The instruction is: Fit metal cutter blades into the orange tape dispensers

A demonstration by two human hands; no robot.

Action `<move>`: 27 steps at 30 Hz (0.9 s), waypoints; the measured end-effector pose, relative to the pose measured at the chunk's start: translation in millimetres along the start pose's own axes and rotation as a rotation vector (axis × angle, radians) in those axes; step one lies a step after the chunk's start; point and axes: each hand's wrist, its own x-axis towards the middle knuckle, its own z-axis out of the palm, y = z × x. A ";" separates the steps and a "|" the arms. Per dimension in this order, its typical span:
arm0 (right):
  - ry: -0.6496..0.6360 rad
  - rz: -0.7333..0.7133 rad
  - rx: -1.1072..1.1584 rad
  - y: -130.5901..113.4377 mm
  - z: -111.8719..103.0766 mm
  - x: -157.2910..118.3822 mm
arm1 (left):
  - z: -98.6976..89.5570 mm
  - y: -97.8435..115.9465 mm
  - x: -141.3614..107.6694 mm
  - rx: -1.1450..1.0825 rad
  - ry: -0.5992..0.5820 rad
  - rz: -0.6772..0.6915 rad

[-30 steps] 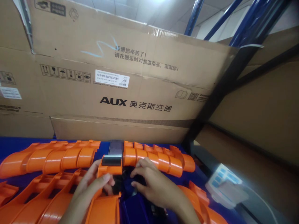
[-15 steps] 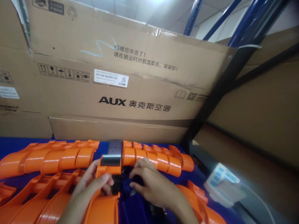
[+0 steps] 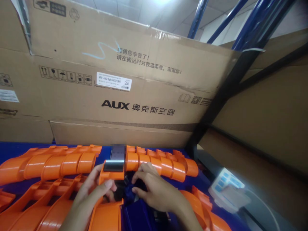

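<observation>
My left hand point(image 3: 97, 189) is closed around an orange tape dispenser point(image 3: 112, 175), with a black strip and a toothed metal edge at its top. The thumb lies across its near side. Just to the right, my right hand point(image 3: 152, 187) has its fingers curled in a pinch beside the dispenser; whatever sits between the fingertips is too dark to make out. Below that hand is a dark blue piece point(image 3: 138, 215), partly hidden by it. The lower part of the held dispenser is covered by my left fingers.
Orange dispensers stand in a back-left row point(image 3: 55, 165), a back-right row point(image 3: 166, 165) and a front-left row point(image 3: 40, 205). Behind them rises a large cardboard box point(image 3: 144, 80). A dark rack post point(image 3: 214, 106) slants up at the right, near a white device with blue buttons point(image 3: 227, 187).
Both hands keep nearly the same places. My right hand has shifted very slightly left, and the whole view has drifted a little.
</observation>
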 end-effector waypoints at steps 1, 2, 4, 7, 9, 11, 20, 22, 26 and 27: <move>0.004 -0.002 0.004 -0.2 0.2 0.0 | -0.1 0.0 -0.1 0.001 -0.001 0.003; 0.004 -0.003 0.008 -0.2 0.4 0.0 | -0.2 0.0 -0.1 0.000 -0.003 0.008; -0.008 0.003 0.011 0.0 0.2 0.5 | -0.4 -0.1 0.0 -0.006 -0.004 0.018; -0.038 0.010 0.019 0.8 -1.3 2.3 | -0.7 -1.0 0.2 -0.011 0.004 0.015; -0.044 -0.001 0.042 1.5 -2.7 4.1 | -1.1 -2.1 0.3 -0.005 0.012 0.006; -0.038 -0.021 0.078 2.2 -3.9 5.8 | -1.9 -3.3 0.7 0.000 0.015 -0.002; 0.174 -0.017 0.531 1.4 -2.2 8.4 | -1.9 -5.4 3.9 -0.023 -0.008 -0.011; 0.285 -0.016 0.712 0.2 0.8 9.4 | -1.1 -6.3 4.4 -0.020 -0.003 -0.021; 0.288 -0.030 0.936 -1.7 8.1 10.6 | -1.2 -11.7 6.0 0.018 0.028 -0.029; 0.257 -0.025 0.952 -2.3 10.1 10.7 | -1.7 -13.6 6.8 0.027 0.030 -0.028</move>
